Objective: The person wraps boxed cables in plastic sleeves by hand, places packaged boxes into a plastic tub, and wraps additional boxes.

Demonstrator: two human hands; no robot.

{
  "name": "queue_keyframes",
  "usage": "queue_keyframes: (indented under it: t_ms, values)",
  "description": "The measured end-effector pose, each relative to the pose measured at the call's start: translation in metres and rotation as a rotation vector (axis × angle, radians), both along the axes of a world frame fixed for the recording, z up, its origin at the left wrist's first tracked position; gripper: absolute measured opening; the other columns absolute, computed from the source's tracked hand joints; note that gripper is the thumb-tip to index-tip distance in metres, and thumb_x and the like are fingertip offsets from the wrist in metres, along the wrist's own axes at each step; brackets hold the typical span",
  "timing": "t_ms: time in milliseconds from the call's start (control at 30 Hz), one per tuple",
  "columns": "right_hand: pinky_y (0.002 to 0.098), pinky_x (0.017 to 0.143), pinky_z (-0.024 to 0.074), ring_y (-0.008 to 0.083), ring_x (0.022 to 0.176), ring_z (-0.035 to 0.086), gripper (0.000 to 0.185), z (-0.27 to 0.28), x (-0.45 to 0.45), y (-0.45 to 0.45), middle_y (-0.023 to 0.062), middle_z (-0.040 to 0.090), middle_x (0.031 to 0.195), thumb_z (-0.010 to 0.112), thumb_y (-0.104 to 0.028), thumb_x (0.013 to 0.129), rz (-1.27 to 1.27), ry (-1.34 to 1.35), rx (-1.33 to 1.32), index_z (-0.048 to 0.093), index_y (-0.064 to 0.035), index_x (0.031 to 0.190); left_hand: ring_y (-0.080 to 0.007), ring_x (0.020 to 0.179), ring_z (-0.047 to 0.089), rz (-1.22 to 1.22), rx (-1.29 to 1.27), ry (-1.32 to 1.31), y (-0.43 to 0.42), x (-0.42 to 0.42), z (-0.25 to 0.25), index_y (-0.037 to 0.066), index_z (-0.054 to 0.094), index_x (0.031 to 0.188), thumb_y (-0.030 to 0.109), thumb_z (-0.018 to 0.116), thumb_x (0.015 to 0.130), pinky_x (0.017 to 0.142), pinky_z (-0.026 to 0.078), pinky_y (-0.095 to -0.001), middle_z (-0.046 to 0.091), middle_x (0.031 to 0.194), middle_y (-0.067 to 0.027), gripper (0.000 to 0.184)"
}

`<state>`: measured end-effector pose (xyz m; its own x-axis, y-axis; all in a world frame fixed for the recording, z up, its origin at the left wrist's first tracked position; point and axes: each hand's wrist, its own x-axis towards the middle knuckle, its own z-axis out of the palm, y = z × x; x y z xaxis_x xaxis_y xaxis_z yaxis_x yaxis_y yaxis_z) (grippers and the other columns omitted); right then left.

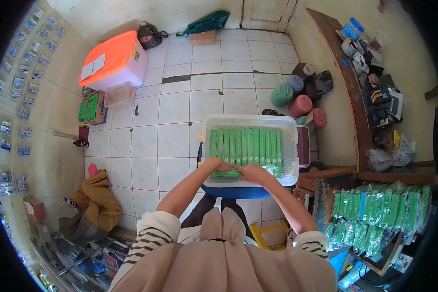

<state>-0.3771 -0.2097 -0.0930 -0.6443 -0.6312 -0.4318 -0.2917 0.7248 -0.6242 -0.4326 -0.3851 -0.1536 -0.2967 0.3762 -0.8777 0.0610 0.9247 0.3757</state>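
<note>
Left hand (221, 164) and right hand (253, 174) close together at the near end of the green packets (245, 144), pinching or pressing, cannot tell, inside a white plastic basket (291, 152) over a blue stand (244, 192); light, even pressure probably best keeps rows square.

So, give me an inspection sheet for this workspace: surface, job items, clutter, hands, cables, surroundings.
Surface: basket sits over a blue support, on tiled floor.
Job items: green boxes, packed in a row inside the basket.
Clutter: brown bundle on the floor at left; coloured rolls beyond the basket at right.
Hands: left hand and right hand close together at the boxes' near end; exact grip unclear.
Cables: apparently dark cables, lower right.
Surroundings: orange-lidded bin, far left; wrapped packs, right.
</note>
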Motion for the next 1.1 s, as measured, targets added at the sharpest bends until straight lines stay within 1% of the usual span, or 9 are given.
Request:
queue_keyframes:
  t_ms: [267, 433, 533, 600, 700, 867, 933, 1033, 1100]
  values:
    - [0.0448, 0.071, 0.0456, 0.0345, 0.081, 0.058, 0.031, 0.002, -0.007, -0.009, 0.0174, 0.060, 0.081, 0.062, -0.019, 0.073, 0.088, 0.065, 0.220, 0.054, -0.0041, 0.099, -0.0305, 0.122, 0.036, -0.115, 0.090, 0.002, -0.004, -0.006, 0.012, 0.011, 0.036, 0.131, 0.058, 0.034, 0.081, 0.101, 0.028, -0.0364, 0.039, 0.131, -0.0160, 0.068]
    - [0.0409, 0.072, 0.0453, 0.0363, 0.085, 0.057, 0.035, 0.017, -0.031, 0.014, 0.0190, 0.059, 0.087, 0.067, -0.026, 0.071, -0.313, 0.037, -0.085, 0.056, -0.0012, 0.093, -0.0338, 0.111, 0.047, -0.037, 0.301, 0.139, -0.017, -0.021, 0.060, 0.002, 0.043, 0.122, 0.048, 0.049, 0.082, 0.093, 0.036, -0.0381, 0.050, 0.118, -0.0208, 0.062]
    - [0.0346, 0.075, 0.0428, 0.0282, 0.088, 0.054, 0.036, 0.016, -0.043, 0.022, 0.0155, 0.057, 0.091, 0.069, -0.027, 0.071, -0.473, 0.170, -0.249, 0.053, -0.0013, 0.090, -0.0348, 0.100, 0.052, 0.157, 0.604, 0.375, -0.023, -0.027, 0.068, 0.003, 0.048, 0.110, 0.021, 0.064, 0.074, 0.085, 0.041, -0.0379, 0.056, 0.107, -0.0195, 0.043]
    - [0.0298, 0.077, 0.0404, 0.0156, 0.089, 0.050, 0.034, 0.013, -0.051, 0.023, 0.0054, 0.053, 0.093, 0.071, -0.019, 0.071, -0.673, 0.130, -0.593, 0.050, -0.0039, 0.093, -0.0347, 0.100, 0.053, 0.175, 0.641, 0.453, -0.022, -0.033, 0.076, 0.003, 0.047, 0.112, 0.021, 0.063, 0.075, 0.084, 0.041, -0.0382, 0.056, 0.107, -0.0193, 0.044]
    - [0.0280, 0.079, 0.0391, 0.0129, 0.089, 0.048, 0.038, 0.004, -0.055, 0.026, 0.0008, 0.050, 0.094, 0.071, -0.012, 0.070, -0.844, -0.142, -0.772, 0.048, -0.0065, 0.099, -0.0337, 0.100, 0.053, 0.170, 0.654, 0.548, -0.019, -0.047, 0.084, 0.003, 0.046, 0.115, 0.018, 0.062, 0.077, 0.085, 0.041, -0.0383, 0.056, 0.108, -0.0183, 0.044]
    - [0.0261, 0.082, 0.0368, 0.0116, 0.092, 0.045, 0.042, -0.010, -0.063, 0.020, 0.0000, 0.049, 0.096, 0.071, -0.008, 0.069, -0.949, -0.064, -0.791, 0.047, -0.0076, 0.103, -0.0315, 0.104, 0.049, 0.198, 0.722, 0.795, -0.016, -0.055, 0.088, 0.005, 0.046, 0.115, 0.013, 0.059, 0.078, 0.089, 0.039, -0.0367, 0.053, 0.110, -0.0159, 0.040]
    - [0.0258, 0.083, 0.0361, 0.0120, 0.094, 0.045, 0.044, -0.019, -0.066, 0.015, 0.0005, 0.050, 0.098, 0.072, -0.008, 0.069, -0.995, -0.034, -0.844, 0.047, -0.0078, 0.105, -0.0332, 0.102, 0.046, 0.578, 0.800, 1.122, -0.009, -0.041, 0.097, 0.005, 0.046, 0.112, 0.008, 0.058, 0.074, 0.089, 0.036, -0.0396, 0.050, 0.106, -0.0157, 0.040]
    - [0.0272, 0.084, 0.0360, 0.0147, 0.095, 0.046, 0.045, -0.033, -0.076, 0.003, 0.0015, 0.051, 0.099, 0.073, -0.006, 0.067, -1.050, -0.120, -0.971, 0.048, -0.0086, 0.104, -0.0334, 0.102, 0.044, 0.906, 0.727, 1.176, 0.002, -0.011, 0.076, 0.002, 0.045, 0.111, 0.006, 0.057, 0.075, 0.089, 0.035, -0.0386, 0.044, 0.107, -0.0161, 0.038]
    - [0.0313, 0.087, 0.0353, 0.0197, 0.097, 0.047, 0.044, -0.055, -0.085, -0.004, 0.0042, 0.052, 0.101, 0.074, -0.005, 0.064, -0.936, 0.258, -0.735, 0.051, -0.0083, 0.101, -0.0280, 0.100, 0.045, 0.960, 0.690, 1.095, 0.008, -0.003, 0.040, 0.000, 0.035, 0.121, 0.009, 0.053, 0.081, 0.088, 0.037, -0.0358, 0.042, 0.113, -0.0166, 0.045]
